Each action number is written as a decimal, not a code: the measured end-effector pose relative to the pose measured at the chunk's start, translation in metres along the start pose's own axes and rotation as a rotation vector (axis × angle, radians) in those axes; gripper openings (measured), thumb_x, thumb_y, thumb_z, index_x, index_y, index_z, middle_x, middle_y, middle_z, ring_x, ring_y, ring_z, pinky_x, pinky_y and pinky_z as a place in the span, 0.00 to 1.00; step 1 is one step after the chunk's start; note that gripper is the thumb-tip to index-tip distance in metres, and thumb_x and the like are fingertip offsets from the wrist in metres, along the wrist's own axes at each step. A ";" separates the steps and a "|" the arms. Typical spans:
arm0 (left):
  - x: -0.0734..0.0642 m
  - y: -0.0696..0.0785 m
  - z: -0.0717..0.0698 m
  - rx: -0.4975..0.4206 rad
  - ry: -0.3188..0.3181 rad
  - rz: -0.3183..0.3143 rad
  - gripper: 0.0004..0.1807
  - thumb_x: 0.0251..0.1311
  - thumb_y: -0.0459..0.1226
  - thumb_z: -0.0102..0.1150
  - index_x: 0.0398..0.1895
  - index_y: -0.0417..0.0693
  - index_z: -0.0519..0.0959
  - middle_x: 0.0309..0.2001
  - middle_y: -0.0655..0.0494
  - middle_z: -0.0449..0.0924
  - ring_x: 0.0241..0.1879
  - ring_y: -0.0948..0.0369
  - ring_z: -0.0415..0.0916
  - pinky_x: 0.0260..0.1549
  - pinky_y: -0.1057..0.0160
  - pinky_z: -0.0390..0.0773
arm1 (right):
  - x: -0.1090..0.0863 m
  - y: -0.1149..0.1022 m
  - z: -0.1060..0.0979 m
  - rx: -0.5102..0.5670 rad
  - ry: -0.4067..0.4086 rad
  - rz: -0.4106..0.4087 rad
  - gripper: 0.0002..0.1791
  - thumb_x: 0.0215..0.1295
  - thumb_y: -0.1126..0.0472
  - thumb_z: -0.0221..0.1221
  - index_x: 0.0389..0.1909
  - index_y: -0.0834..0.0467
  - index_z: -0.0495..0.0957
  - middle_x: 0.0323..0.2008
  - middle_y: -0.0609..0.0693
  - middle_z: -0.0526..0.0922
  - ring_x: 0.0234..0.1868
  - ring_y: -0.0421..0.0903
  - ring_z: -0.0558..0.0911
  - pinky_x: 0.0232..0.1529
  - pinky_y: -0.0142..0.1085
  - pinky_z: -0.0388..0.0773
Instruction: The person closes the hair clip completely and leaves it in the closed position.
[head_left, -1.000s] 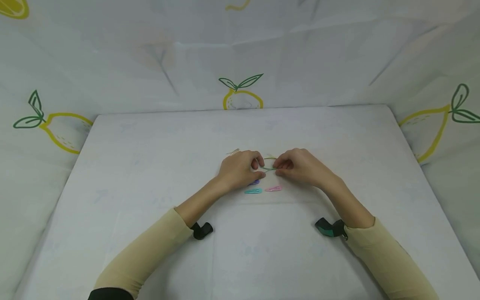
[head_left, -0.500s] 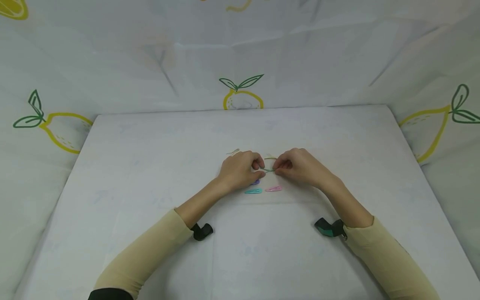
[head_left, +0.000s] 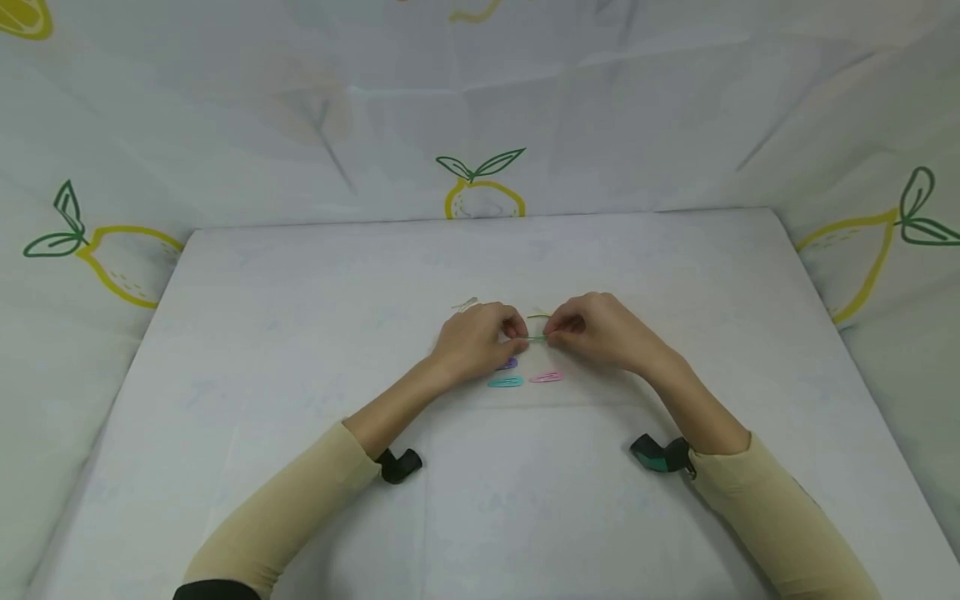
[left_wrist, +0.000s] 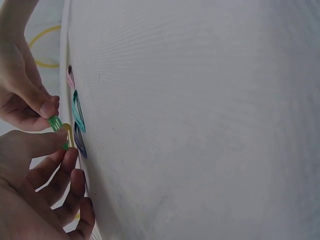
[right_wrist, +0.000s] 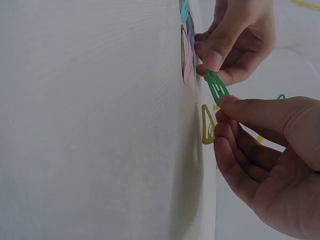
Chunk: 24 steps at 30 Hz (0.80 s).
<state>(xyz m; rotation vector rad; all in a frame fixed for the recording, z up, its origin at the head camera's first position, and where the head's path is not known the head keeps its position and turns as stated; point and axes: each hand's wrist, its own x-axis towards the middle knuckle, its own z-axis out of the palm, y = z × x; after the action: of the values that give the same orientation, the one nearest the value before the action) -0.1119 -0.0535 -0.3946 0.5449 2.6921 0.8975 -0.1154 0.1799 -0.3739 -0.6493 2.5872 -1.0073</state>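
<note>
A green snap hair clip spans the gap between both hands. My left hand pinches one end between thumb and finger; my right hand pinches the other end the same way. In the right wrist view the clip shows its slotted face. Just past the right fingertips lies a yellow snap clip, partly covered by the hand in the head view. Below the left hand is a purple clip, partly hidden. Nearer the body lie a teal clip and a pink clip.
Behind the left hand lies another thin, pale clip. A white cloth covers the table, and a lemon-printed sheet hangs along the back and sides. Dark wrist cameras protrude under the sleeves.
The green clip's strands, bowed apart a second ago, now lie close together in a flat line. The hands have drawn slightly nearer each other; the other clips stay put.
</note>
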 end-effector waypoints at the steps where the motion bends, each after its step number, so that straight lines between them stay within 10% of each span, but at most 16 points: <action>1: -0.001 0.000 0.000 -0.007 0.002 0.002 0.04 0.69 0.44 0.73 0.40 0.57 0.88 0.44 0.63 0.92 0.38 0.65 0.79 0.34 0.63 0.75 | 0.000 0.000 0.000 0.002 0.001 -0.001 0.04 0.71 0.67 0.69 0.40 0.57 0.92 0.41 0.51 0.94 0.41 0.45 0.86 0.46 0.33 0.80; 11: -0.008 0.001 -0.005 -0.058 0.031 0.017 0.02 0.71 0.43 0.70 0.41 0.58 0.88 0.36 0.63 0.89 0.25 0.66 0.71 0.29 0.61 0.73 | -0.002 -0.003 -0.002 0.015 0.021 -0.045 0.06 0.70 0.69 0.67 0.41 0.58 0.91 0.38 0.50 0.92 0.39 0.43 0.86 0.45 0.29 0.81; 18: -0.012 0.003 -0.010 -0.078 0.071 0.069 0.02 0.72 0.41 0.69 0.42 0.58 0.88 0.39 0.66 0.91 0.26 0.64 0.70 0.63 0.47 0.79 | -0.004 -0.009 -0.003 0.018 0.067 -0.066 0.05 0.71 0.68 0.67 0.42 0.58 0.90 0.40 0.49 0.93 0.40 0.43 0.87 0.46 0.30 0.82; 24: -0.015 0.008 -0.014 -0.101 0.094 0.093 0.03 0.72 0.40 0.70 0.45 0.56 0.89 0.39 0.65 0.90 0.29 0.64 0.73 0.30 0.63 0.72 | -0.007 -0.013 -0.001 0.030 0.119 -0.059 0.02 0.72 0.65 0.70 0.41 0.56 0.90 0.40 0.49 0.93 0.40 0.43 0.87 0.46 0.30 0.82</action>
<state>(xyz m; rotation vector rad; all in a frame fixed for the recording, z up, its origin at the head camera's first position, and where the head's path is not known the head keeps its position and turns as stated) -0.1013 -0.0611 -0.3770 0.6243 2.7051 1.1030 -0.1056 0.1757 -0.3627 -0.6816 2.6630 -1.1339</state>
